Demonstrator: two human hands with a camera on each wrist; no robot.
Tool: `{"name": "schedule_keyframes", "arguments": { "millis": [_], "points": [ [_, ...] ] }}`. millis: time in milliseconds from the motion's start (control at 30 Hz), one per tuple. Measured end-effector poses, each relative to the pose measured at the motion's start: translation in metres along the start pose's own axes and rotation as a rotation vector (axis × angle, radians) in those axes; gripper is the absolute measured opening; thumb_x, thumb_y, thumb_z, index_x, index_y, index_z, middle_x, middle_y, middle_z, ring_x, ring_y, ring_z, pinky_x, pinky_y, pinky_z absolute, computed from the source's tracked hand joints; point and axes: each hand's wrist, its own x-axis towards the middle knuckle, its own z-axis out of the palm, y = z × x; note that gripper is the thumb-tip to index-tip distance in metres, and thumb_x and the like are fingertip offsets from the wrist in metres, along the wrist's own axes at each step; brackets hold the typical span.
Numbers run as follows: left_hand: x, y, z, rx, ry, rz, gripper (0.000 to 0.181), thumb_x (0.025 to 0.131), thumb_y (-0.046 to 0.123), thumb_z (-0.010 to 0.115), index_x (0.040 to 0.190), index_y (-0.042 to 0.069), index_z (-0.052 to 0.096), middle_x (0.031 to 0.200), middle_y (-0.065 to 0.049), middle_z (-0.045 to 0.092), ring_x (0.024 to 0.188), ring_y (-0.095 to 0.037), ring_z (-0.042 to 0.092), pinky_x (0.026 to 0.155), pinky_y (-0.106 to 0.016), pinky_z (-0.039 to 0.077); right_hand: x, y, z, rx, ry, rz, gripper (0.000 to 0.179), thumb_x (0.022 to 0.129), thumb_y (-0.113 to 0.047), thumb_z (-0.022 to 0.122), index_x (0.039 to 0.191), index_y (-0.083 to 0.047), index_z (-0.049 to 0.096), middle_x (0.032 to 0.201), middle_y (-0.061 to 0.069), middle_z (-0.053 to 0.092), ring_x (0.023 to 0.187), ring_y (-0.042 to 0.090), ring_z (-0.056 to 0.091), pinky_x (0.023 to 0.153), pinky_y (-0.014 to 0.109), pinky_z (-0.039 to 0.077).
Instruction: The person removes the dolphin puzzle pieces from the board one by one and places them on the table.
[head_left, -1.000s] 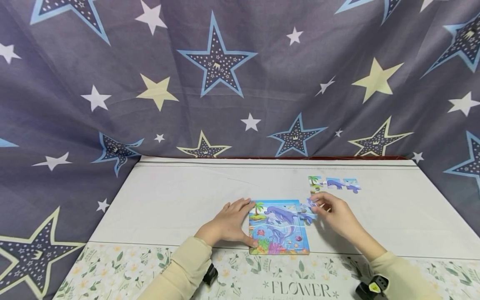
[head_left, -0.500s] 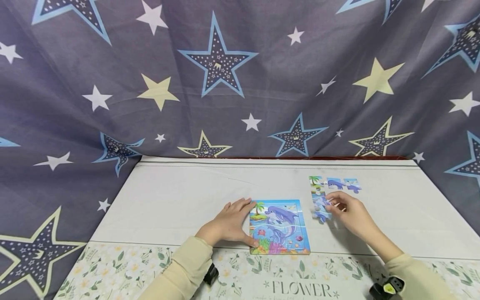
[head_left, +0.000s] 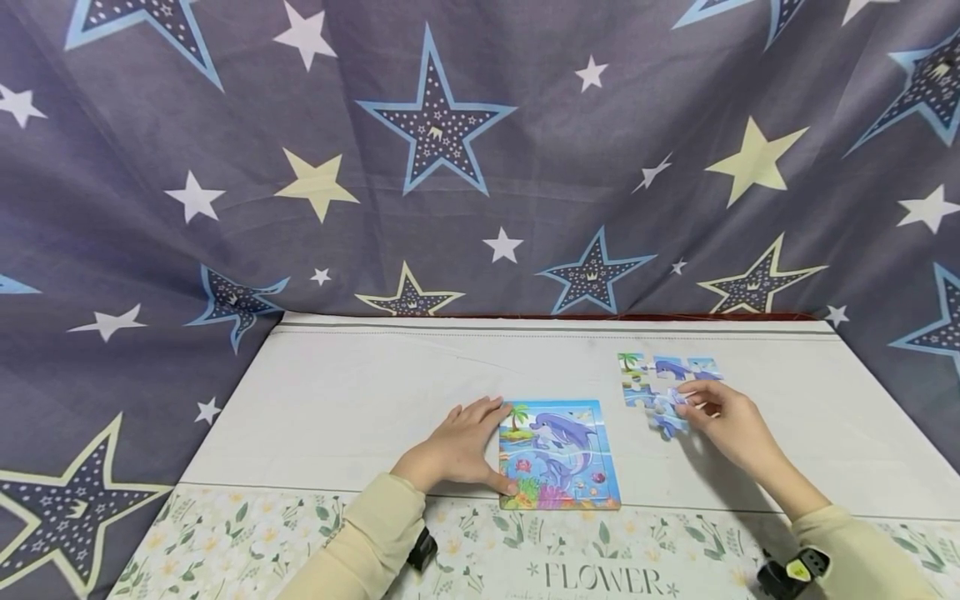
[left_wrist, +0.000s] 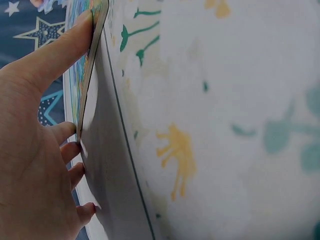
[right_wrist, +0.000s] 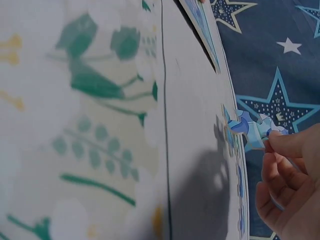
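Observation:
My left hand [head_left: 463, 450] rests at the left side of a square dolphin picture puzzle board [head_left: 558, 454]. Its thumb [left_wrist: 70, 47] presses on the board's near-left corner in the left wrist view, and the other fingers lie spread along the edge. With thumb and fingertips, my right hand [head_left: 727, 421] pinches a blue-purple puzzle piece [right_wrist: 250, 129]. This piece is raised and tilted above the table, beside the loose pieces. A palm-tree piece [head_left: 631, 362], a dolphin-head piece [head_left: 667, 367] and a piece of sea [head_left: 636, 395] lie there. The right hand partly covers another piece [head_left: 703, 365].
A white table cover [head_left: 375, 400] lies under everything, with a flowered band [head_left: 247, 533] and the word FLOWER along the front. Behind the table hangs a grey curtain [head_left: 480, 167] with stars. A black camera strap is on each wrist.
My right hand has moved right, away from the board, carrying the pinched piece towards the loose pieces. A sea piece that was mostly covered now shows below the palm-tree piece. The left hand stays put.

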Motion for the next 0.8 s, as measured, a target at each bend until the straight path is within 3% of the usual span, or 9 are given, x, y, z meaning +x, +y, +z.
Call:
{"name": "schedule_keyframes", "arguments": {
  "millis": [333,800],
  "points": [
    [0.0,0.0,0.0,0.005,-0.001,0.002,0.116,0.068,0.057,0.085,0.157,0.011,0.027,0.163,-0.009,0.022,0.15,-0.028,0.016,0.121,-0.053,0.009,0.01,0.013,-0.007,-0.022,0.025,0.046,0.023,0.087,-0.006,0.075,0.107,0.004,0.069,0.085,0.012,0.071,0.071,-0.001,0.058,0.062,0.014,0.048],
    [0.0,0.0,0.0,0.024,0.007,0.006,0.117,0.068,0.058,0.084,0.157,0.009,0.027,0.162,-0.01,0.022,0.149,-0.029,0.017,0.121,-0.054,0.01,0.025,0.025,-0.007,-0.091,-0.013,0.09,0.018,0.092,-0.01,0.071,0.104,0.004,0.073,0.088,0.015,0.073,0.075,0.022,0.064,0.057,0.024,0.049]
  ]
}}
